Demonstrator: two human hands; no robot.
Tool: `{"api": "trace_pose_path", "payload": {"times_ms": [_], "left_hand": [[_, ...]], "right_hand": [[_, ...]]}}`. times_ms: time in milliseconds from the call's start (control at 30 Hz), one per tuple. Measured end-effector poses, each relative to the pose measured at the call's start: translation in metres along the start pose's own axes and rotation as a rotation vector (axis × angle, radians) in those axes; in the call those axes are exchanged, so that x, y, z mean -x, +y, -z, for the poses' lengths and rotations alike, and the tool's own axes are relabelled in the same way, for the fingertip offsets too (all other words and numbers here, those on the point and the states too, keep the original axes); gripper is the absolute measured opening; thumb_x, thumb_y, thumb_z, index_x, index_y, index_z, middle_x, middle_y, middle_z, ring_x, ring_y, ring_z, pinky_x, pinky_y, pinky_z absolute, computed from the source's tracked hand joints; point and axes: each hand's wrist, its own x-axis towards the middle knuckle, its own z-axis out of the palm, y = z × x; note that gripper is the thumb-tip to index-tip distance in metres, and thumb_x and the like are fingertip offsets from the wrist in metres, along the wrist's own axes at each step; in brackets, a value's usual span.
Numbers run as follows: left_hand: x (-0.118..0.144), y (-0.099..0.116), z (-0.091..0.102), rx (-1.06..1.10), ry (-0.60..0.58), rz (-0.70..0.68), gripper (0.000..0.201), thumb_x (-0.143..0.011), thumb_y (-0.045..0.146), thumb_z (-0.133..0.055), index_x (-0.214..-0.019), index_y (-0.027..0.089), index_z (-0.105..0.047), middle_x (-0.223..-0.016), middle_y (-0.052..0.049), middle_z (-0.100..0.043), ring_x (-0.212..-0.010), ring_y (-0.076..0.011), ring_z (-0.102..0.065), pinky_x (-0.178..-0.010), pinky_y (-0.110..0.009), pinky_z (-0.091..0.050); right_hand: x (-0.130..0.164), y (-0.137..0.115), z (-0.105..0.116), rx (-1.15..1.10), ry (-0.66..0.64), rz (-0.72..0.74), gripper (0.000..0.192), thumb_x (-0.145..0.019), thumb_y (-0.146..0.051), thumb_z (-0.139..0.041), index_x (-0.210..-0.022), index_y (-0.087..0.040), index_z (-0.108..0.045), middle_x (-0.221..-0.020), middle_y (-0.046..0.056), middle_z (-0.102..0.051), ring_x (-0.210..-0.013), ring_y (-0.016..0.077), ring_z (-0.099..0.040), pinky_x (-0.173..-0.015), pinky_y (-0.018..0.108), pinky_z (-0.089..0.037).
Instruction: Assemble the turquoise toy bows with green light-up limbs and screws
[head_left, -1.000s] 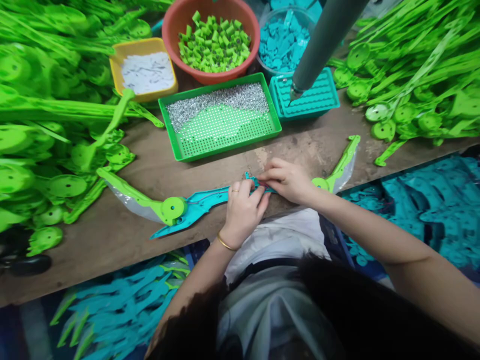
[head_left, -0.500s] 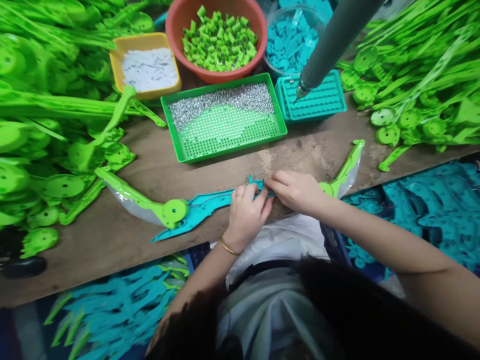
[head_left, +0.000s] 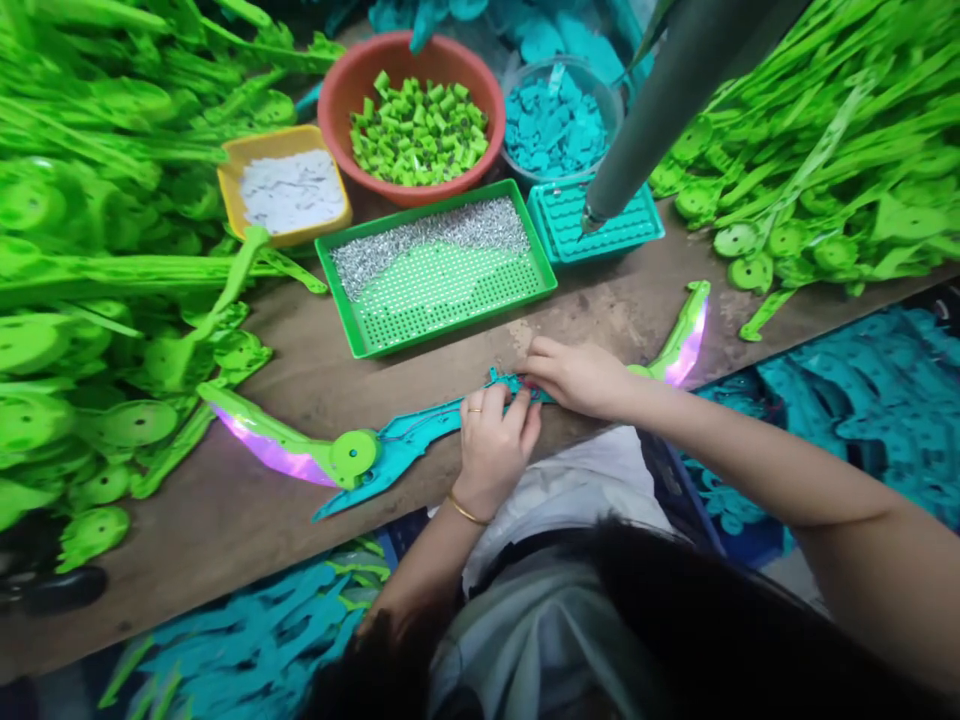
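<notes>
A toy bow with a turquoise plastic body (head_left: 421, 432) lies across the wooden table in front of me. Its left green limb (head_left: 352, 455) and right green limb (head_left: 684, 318) have translucent blades glowing pink-purple. A thin wire runs along the open body. My left hand (head_left: 493, 435), with a ring and a bangle, is closed on the middle of the body. Close beside it, my right hand (head_left: 577, 378) has its fingers pinched together at the same central part, where small reddish wire-like bits show. What the right fingertips hold is hidden.
Behind the bow sit a green tray (head_left: 450, 345) of screws, a turquoise basket (head_left: 622, 240), a yellow tray (head_left: 285, 238), a red bowl (head_left: 330, 130) and a clear tub (head_left: 517, 165). A dark screwdriver (head_left: 637, 140) hangs above. Green parts pile up on both sides; turquoise parts fill bins below.
The bow's translucent blades have gone from clear grey to glowing pink-purple. Both hands stay at the middle of the bow, and the camera view has shifted slightly.
</notes>
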Motion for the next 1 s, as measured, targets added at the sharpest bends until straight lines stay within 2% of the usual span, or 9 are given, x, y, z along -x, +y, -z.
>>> {"api": "trace_pose_path", "payload": {"times_ms": [100, 167, 267, 367, 433, 667, 800, 900, 1000], "left_hand": [[0.0, 0.0, 0.001, 0.034, 0.036, 0.022, 0.025, -0.091, 0.031, -0.053, -0.107, 0.015, -0.064, -0.094, -0.012, -0.061, -0.09, -0.0235, -0.053, -0.081, -0.037, -0.041], [-0.002, 0.0, 0.002, 0.057, 0.051, 0.029, 0.034, -0.09, 0.031, -0.055, -0.118, 0.011, -0.058, -0.11, -0.016, -0.061, -0.103, -0.0261, -0.053, -0.089, -0.039, -0.042], [-0.005, 0.0, 0.004, 0.049, -0.01, -0.023, 0.043, -0.091, 0.028, -0.054, -0.13, 0.01, -0.051, -0.126, -0.016, -0.059, -0.112, -0.0277, -0.05, -0.096, -0.04, -0.04], [-0.008, -0.001, 0.005, 0.023, -0.059, -0.046, 0.04, -0.091, 0.027, -0.053, -0.128, 0.01, -0.055, -0.124, -0.013, -0.062, -0.106, -0.0267, -0.05, -0.095, -0.04, -0.042], [-0.009, -0.002, 0.004, 0.017, -0.062, -0.043, 0.04, -0.091, 0.028, -0.053, -0.126, 0.009, -0.057, -0.123, -0.013, -0.064, -0.105, -0.0264, -0.051, -0.094, -0.039, -0.042], [-0.008, -0.001, 0.003, 0.027, -0.036, -0.042, 0.038, -0.091, 0.028, -0.054, -0.124, 0.01, -0.059, -0.122, -0.013, -0.064, -0.106, -0.0254, -0.053, -0.094, -0.039, -0.042], [-0.009, -0.001, 0.003, 0.026, -0.038, -0.036, 0.038, -0.091, 0.029, -0.054, -0.125, 0.011, -0.059, -0.122, -0.012, -0.065, -0.105, -0.0253, -0.053, -0.094, -0.039, -0.042], [-0.009, -0.001, 0.003, 0.025, -0.038, -0.035, 0.038, -0.091, 0.029, -0.054, -0.125, 0.012, -0.06, -0.123, -0.012, -0.065, -0.105, -0.0252, -0.053, -0.095, -0.039, -0.042], [-0.008, -0.001, 0.003, 0.013, -0.048, -0.042, 0.039, -0.092, 0.028, -0.052, -0.127, 0.013, -0.059, -0.125, -0.012, -0.064, -0.106, -0.0251, -0.051, -0.094, -0.039, -0.042]], "right_hand": [[-0.001, -0.002, -0.002, 0.011, -0.007, -0.025, 0.031, -0.096, -0.032, -0.043, -0.116, -0.022, -0.063, -0.108, 0.008, -0.06, -0.07, 0.0143, -0.059, -0.054, 0.026, -0.031], [-0.001, -0.002, -0.003, -0.011, -0.007, -0.038, 0.03, -0.097, -0.034, -0.042, -0.115, -0.022, -0.064, -0.108, 0.008, -0.06, -0.071, 0.0145, -0.059, -0.055, 0.026, -0.033], [0.003, 0.003, 0.001, -0.126, 0.029, -0.061, 0.028, -0.095, -0.03, -0.045, -0.114, -0.019, -0.063, -0.108, 0.01, -0.062, -0.079, 0.0169, -0.062, -0.063, 0.027, -0.041], [0.014, 0.012, 0.011, -0.342, 0.12, -0.063, 0.03, -0.09, -0.024, -0.054, -0.119, -0.016, -0.06, -0.106, 0.009, -0.066, -0.09, 0.0187, -0.063, -0.076, 0.029, -0.046], [0.025, 0.018, 0.019, -0.426, 0.151, -0.084, 0.03, -0.088, -0.022, -0.057, -0.117, -0.016, -0.061, -0.103, 0.008, -0.069, -0.091, 0.0184, -0.064, -0.078, 0.029, -0.047], [0.051, 0.026, 0.026, -0.335, 0.05, -0.17, 0.021, -0.088, -0.026, -0.058, -0.104, -0.019, -0.068, -0.095, 0.005, -0.073, -0.091, 0.022, -0.066, -0.084, 0.034, -0.043], [0.06, 0.03, 0.024, -0.47, 0.082, -0.237, 0.015, -0.085, -0.028, -0.061, -0.089, -0.019, -0.071, -0.085, 0.004, -0.071, -0.082, 0.0182, -0.064, -0.075, 0.029, -0.044], [0.065, 0.036, 0.022, -0.647, 0.183, -0.401, 0.02, -0.082, -0.036, -0.061, -0.079, -0.017, -0.067, -0.068, 0.001, -0.064, -0.063, 0.0136, -0.057, -0.06, 0.025, -0.042], [0.069, 0.042, 0.019, -0.828, 0.271, -0.51, 0.026, -0.081, -0.041, -0.06, -0.079, -0.016, -0.064, -0.066, 0.001, -0.063, -0.056, 0.0119, -0.052, -0.052, 0.024, -0.039]]}}
